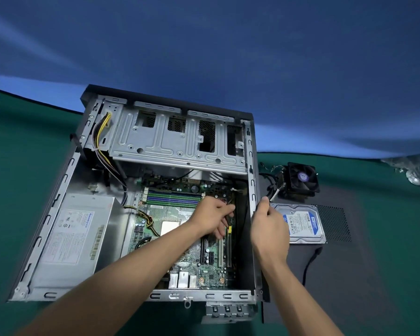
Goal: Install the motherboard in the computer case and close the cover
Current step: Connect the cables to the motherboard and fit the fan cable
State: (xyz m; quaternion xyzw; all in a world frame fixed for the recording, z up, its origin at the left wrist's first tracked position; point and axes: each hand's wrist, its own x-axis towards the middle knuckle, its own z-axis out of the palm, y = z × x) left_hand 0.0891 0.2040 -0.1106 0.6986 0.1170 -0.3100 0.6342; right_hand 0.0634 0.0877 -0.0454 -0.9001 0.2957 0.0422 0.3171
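Left hand [212, 215]: fingers curling over the motherboard [180, 214], mid-frame; grasp unclear.
Right hand [268, 224]: gripping the case [251, 180] wall.

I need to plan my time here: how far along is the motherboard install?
Done: motherboard lies inside the open case. In hand: left hand works at its right edge; right hand grips the case wall. Left: cover lies beside the case.

place: computer repair bench, staged like a recording set | surface: green cloth [22, 166] under an opened computer case [250, 190] | backdrop: blue fabric [228, 44] behind the case | loose parts right of the case: cooling fan [301, 178], hard drive [301, 223], dark side panel [344, 263]
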